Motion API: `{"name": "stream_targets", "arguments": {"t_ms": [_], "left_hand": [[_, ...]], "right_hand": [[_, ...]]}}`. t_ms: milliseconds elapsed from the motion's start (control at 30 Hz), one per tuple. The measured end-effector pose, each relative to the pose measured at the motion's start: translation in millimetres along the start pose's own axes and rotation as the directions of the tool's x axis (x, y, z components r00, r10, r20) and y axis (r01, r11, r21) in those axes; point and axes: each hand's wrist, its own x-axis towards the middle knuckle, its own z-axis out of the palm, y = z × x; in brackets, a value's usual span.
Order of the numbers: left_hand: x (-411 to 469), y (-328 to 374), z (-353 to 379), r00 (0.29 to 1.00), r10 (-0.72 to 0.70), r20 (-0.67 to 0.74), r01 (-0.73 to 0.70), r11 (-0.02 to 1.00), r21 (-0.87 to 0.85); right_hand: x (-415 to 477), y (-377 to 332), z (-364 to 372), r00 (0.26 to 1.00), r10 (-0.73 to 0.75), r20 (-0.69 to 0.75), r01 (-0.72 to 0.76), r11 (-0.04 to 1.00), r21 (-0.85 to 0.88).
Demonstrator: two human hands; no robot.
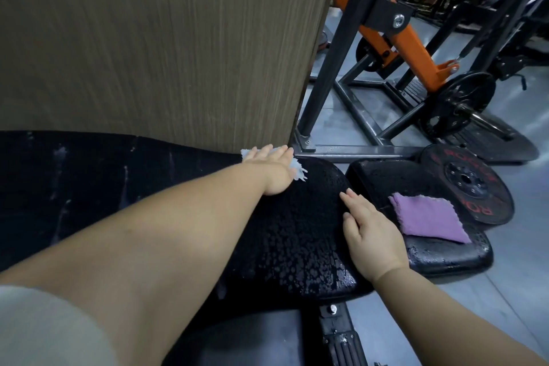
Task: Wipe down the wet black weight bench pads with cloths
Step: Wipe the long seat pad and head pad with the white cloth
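Observation:
The long black bench pad (300,235) runs across the middle, beaded with water drops near its right end. My left hand (274,168) lies flat with straight fingers on a white cloth (298,168) at the pad's far edge, by the wooden panel. My right hand (371,235) rests flat on the pad's right edge, fingers straight, holding nothing. A smaller wet black seat pad (383,178) sits to the right, and a folded purple cloth (427,217) lies on it.
A wood-grain panel (163,38) stands directly behind the bench. To the right are a black weight plate with red letters (469,181), a black and orange machine frame (410,47) and a loaded plate (457,104) on grey floor. The bench's frame (341,336) shows below.

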Motion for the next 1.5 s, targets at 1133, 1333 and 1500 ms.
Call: {"name": "stream_targets", "arguments": {"t_ms": [1133,1333,1500], "left_hand": [[-175.2,34.6,70.9,0.989,0.136,0.065,-0.139,0.989,0.043],[-148.7,28.0,58.6,0.994,0.102,0.033,-0.103,0.995,0.017],[-114.3,18.3,43.4,0.998,0.066,0.009,-0.066,0.998,-0.008]], "right_hand": [[-35.3,-47.3,3.2,0.989,-0.032,0.147,0.07,0.964,-0.257],[-33.5,-48.1,4.4,0.981,-0.135,0.139,0.172,0.937,-0.303],[-28.7,-46.4,4.8,0.926,-0.307,0.221,0.358,0.901,-0.245]]}}
